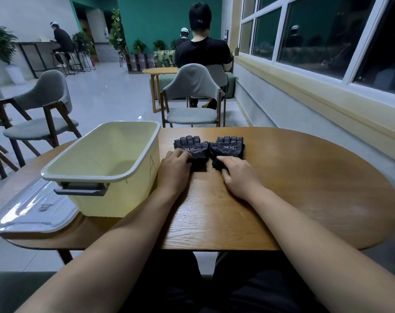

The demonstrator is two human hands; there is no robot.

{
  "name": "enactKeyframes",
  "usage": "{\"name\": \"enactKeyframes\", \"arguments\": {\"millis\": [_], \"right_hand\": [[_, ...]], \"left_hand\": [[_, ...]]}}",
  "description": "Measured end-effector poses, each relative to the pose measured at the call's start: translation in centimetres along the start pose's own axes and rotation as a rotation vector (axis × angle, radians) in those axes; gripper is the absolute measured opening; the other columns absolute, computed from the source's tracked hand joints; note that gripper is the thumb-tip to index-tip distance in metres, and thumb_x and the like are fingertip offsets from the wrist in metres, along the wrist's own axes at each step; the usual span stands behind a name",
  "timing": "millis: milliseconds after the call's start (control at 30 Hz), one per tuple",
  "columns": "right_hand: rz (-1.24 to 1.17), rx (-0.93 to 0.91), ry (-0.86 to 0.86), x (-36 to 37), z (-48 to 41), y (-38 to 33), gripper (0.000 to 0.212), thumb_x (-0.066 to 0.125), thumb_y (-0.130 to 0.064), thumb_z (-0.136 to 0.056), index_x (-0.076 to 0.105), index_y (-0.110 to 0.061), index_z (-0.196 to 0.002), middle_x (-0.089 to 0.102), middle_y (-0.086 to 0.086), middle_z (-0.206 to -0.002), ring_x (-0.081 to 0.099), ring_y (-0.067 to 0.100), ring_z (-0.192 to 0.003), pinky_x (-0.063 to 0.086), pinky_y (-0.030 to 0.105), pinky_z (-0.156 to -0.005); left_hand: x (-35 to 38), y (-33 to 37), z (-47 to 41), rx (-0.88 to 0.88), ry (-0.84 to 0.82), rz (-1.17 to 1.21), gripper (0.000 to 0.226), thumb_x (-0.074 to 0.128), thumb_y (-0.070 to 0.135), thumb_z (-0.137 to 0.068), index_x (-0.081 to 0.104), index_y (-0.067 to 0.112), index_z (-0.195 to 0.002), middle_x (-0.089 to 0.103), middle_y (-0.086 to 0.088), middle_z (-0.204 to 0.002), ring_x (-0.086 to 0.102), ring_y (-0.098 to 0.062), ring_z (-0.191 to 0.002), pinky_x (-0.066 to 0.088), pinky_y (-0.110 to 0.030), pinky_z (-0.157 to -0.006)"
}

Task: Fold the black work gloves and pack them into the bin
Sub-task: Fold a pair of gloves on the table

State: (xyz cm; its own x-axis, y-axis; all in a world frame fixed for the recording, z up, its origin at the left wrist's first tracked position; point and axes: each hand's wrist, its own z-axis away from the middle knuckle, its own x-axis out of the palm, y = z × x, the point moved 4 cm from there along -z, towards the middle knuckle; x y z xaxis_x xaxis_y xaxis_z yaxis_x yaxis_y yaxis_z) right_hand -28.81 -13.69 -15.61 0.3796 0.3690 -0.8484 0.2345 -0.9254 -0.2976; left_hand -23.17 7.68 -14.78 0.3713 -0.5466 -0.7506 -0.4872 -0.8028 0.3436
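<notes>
Head view shows 2 black work gloves lying flat and side by side on the wooden table (305, 177), fingers pointing away from the person, the left glove (190, 146) touching the right glove (227, 145) at the thumbs. The left hand (174, 169) rests on the cuff of the left glove, its fingers (180, 155) laid down and slightly curled over the fabric; the right hand (239, 175) rests likewise on the cuff of the other. Whether either hand pinches the cloth or only presses on it cannot be told. The pale yellow bin (133, 168) stands empty just left of the gloves, close beside the left hand, with a clear lid (33, 208) lying partly under its near end.

The gloves look light, soft and floppy, with a dotted grip coating on the palms (likely tacky, so the layers should stay put once folded). The cuffs are probably the best hold: lift each at its edge and carry it over toward the fingertips.
</notes>
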Motion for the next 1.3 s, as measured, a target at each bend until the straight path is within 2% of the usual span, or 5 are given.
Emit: {"name": "enactKeyframes", "arguments": {"millis": [267, 600, 900, 1067, 1300], "right_hand": [[-0.003, 0.001, -0.001, -0.2, 0.1, -0.1, 0.049, 0.058, -0.014, -0.098, 0.060, -0.015, -0.147, 0.063, 0.004, -0.148, 0.055, 0.024, -0.139, 0.041, 0.039, -0.116], [0.006, 0.024, -0.011, -0.3, 0.1, -0.1, 0.050, 0.058, -0.014, -0.098, 0.059, -0.015, -0.148, 0.062, 0.006, -0.150, 0.054, 0.026, -0.140, 0.040, 0.039, -0.116], [-0.011, 0.086, 0.158, -0.8, 0.2, 0.6, 0.029, 0.060, -0.017, -0.100, 0.068, -0.014, -0.128, 0.069, 0.006, -0.125, 0.061, 0.030, -0.115, 0.048, 0.042, -0.100], [0.070, 0.182, 0.264, -1.6, 0.3, 1.4, 0.021, 0.061, -0.025, -0.102, 0.072, -0.015, -0.117, 0.071, 0.006, -0.116, 0.061, 0.031, -0.109, 0.043, 0.044, -0.093], [0.083, 0.213, 0.218, -1.4, 0.3, 1.6, 0.019, 0.060, -0.027, -0.104, 0.073, -0.020, -0.116, 0.071, 0.004, -0.112, 0.059, 0.030, -0.112, 0.040, 0.042, -0.093]], "left_hand": [[-0.6, 0.1, 0.3, -0.049, 0.011, 0.092, 0.005, 0.063, 0.013, -0.096, 0.064, 0.017, -0.099, 0.061, -0.001, -0.105, 0.058, -0.030, -0.095, 0.052, -0.042, -0.076], [-2.7, 1.4, 1.4, -0.097, 0.138, 0.258, 0.009, 0.045, 0.020, -0.110, 0.048, 0.024, -0.101, 0.054, 0.003, -0.092, 0.050, -0.026, -0.072, 0.046, -0.044, -0.064], [-3.0, 1.6, 4.7, -0.055, -0.037, 0.310, 0.009, 0.052, 0.023, -0.108, 0.044, 0.026, -0.106, 0.064, -0.004, -0.083, 0.059, -0.033, -0.075, 0.051, -0.044, -0.068], [-3.6, 1.5, 4.9, -0.083, -0.108, 0.465, 0.016, 0.060, 0.022, -0.106, 0.050, 0.032, -0.100, 0.066, 0.005, -0.079, 0.060, -0.006, -0.068, 0.050, -0.033, -0.069], [-4.4, 2.3, 5.9, -0.068, -0.225, 0.600, 0.009, 0.071, 0.032, -0.102, 0.063, 0.031, -0.098, 0.074, 0.008, -0.081, 0.065, 0.002, -0.071, 0.054, -0.023, -0.069]]}}
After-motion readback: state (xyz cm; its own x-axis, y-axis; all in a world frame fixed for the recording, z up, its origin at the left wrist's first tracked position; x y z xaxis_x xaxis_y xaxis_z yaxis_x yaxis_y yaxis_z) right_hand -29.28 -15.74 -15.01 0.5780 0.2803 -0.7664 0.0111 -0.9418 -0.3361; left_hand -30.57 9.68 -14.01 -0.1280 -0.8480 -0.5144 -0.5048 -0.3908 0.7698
